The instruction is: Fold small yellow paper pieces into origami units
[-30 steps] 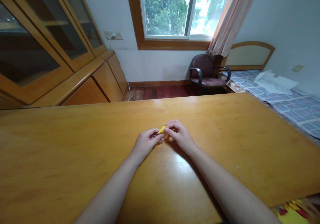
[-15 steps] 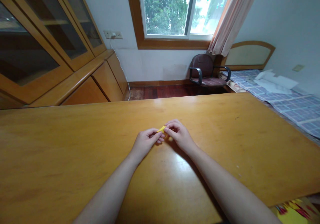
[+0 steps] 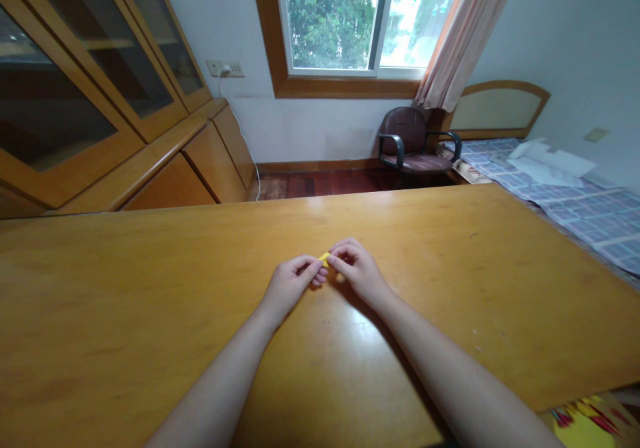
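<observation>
Worktop [image 3: 150,315] fills most of the view, wood cabinet [image 3: 165,145] beyond its far edge on the left. Bed [image 3: 600,215] off to the right, loose white sheets [image 3: 550,165] on top. Armchair [image 3: 407,135] at the back, between the worktop and the wall, well out of reach.

Lower right corner: yellow sheet [image 3: 580,431] with red and yellow bits [image 3: 603,418] just past the worktop edge, seemingly on a lower surface. Probably put there for easy reach on the right while staying off the worktop. Too small to ID the bits.

Hands: both engaged, nearly meeting over mid-worktop. Left hand [image 3: 293,281] pinches with thumb and index, other fingers curled under. Right hand [image 3: 363,271] pinches too, fingers arched over. Forearms come in from both sides of the near edge; my read is the two-sided pinch steadies a part too small for a full grasp.

Smallest: yellow folded piece [image 3: 325,259], looks like paper. Sits in the gap between the hands, left end under the left thumb, right end at the right fingertips. Mostly covered, so fold details can't be read.
</observation>
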Action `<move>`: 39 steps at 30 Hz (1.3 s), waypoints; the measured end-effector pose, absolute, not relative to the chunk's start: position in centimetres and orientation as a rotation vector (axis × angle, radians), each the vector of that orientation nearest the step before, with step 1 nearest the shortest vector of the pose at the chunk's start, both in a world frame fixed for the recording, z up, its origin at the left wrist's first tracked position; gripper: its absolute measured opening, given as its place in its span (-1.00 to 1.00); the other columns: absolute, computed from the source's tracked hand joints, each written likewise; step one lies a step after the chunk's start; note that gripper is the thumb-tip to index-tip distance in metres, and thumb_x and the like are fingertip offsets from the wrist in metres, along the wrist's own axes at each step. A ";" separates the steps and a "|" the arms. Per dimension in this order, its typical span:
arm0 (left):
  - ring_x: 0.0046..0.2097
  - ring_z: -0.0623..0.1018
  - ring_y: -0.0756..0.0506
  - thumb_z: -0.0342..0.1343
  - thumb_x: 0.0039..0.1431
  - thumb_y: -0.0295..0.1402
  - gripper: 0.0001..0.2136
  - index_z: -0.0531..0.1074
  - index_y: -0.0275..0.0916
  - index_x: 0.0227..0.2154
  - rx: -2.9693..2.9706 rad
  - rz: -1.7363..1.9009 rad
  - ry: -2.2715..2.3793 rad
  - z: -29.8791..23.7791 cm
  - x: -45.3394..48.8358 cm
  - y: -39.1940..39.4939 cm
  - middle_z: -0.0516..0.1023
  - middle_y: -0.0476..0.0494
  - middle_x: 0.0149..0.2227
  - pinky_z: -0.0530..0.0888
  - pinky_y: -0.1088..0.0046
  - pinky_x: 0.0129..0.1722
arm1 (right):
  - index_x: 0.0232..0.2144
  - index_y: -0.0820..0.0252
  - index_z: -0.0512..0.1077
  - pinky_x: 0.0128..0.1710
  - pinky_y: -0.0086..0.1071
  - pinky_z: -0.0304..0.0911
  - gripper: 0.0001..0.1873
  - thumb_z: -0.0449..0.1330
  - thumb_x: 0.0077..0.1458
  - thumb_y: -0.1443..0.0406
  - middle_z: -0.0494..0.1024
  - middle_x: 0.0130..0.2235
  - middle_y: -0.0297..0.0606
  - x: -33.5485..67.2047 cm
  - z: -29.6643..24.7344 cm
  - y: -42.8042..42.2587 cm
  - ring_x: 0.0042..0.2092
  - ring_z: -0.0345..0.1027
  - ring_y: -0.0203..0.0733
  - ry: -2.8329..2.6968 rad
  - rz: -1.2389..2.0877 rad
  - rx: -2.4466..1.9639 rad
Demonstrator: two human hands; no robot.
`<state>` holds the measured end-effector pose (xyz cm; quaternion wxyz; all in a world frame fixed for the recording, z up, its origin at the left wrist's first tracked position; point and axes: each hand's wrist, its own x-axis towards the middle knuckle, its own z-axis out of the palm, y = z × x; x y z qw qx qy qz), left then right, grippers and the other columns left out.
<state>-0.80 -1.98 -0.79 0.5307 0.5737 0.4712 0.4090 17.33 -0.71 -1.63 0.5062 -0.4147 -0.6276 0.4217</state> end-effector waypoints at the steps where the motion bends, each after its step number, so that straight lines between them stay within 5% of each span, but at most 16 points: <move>1: -0.41 0.59 -0.05 0.19 0.14 -0.11 -0.70 0.56 -0.31 -0.39 1.364 0.978 1.127 -0.7 -0.8 -2.0 0.64 -0.17 -0.41 0.53 0.44 -0.34 | -0.45 0.18 0.47 -0.19 -0.34 0.26 -0.83 0.27 0.11 0.21 0.47 -0.24 -0.23 17.3 -1.6 -0.7 -0.17 0.37 -0.20 -1.518 1.014 -0.999; 12: -0.41 0.58 -0.05 0.19 0.12 -0.12 -0.70 0.55 -0.31 -0.40 1.345 0.976 1.137 -0.6 -0.7 -2.0 0.64 -0.17 -0.41 0.52 0.45 -0.34 | -0.45 0.18 0.45 -0.23 -0.36 0.26 -0.84 0.25 0.12 0.23 0.48 -0.27 -0.25 17.2 -1.4 -0.8 -0.22 0.37 -0.21 -1.559 0.961 -1.020; 20: -0.42 0.57 -0.04 0.18 0.13 -0.15 -0.72 0.55 -0.31 -0.42 1.335 0.967 1.129 -0.5 -0.8 -1.9 0.63 -0.16 -0.43 0.51 0.45 -0.35 | -0.19 0.15 0.45 -0.30 -0.36 0.32 -0.75 0.22 0.15 0.13 0.50 -0.26 -0.29 17.1 -2.0 -0.8 -0.32 0.40 -0.26 -1.362 1.201 -1.058; 26: -0.44 0.55 -0.04 0.19 0.13 -0.15 -0.72 0.57 -0.31 -0.40 1.374 0.912 1.120 -0.4 -0.8 -2.1 0.61 -0.14 -0.46 0.49 0.46 -0.38 | -0.38 0.18 0.50 -0.27 -0.36 0.27 -0.80 0.28 0.08 0.15 0.52 -0.39 -0.32 17.1 -1.6 -0.9 -0.34 0.37 -0.26 -1.473 1.216 -1.068; 39: -0.49 0.50 -0.01 0.20 0.11 -0.12 -0.71 0.53 -0.30 -0.42 1.327 0.998 1.121 -0.7 -1.2 -1.5 0.56 -0.07 -0.54 0.45 0.49 -0.42 | -0.38 0.20 0.44 -0.43 -0.43 0.15 -0.69 0.37 -0.03 0.11 0.45 -0.48 -0.41 17.2 -1.4 -1.1 -0.47 0.24 -0.35 -1.351 1.431 -1.004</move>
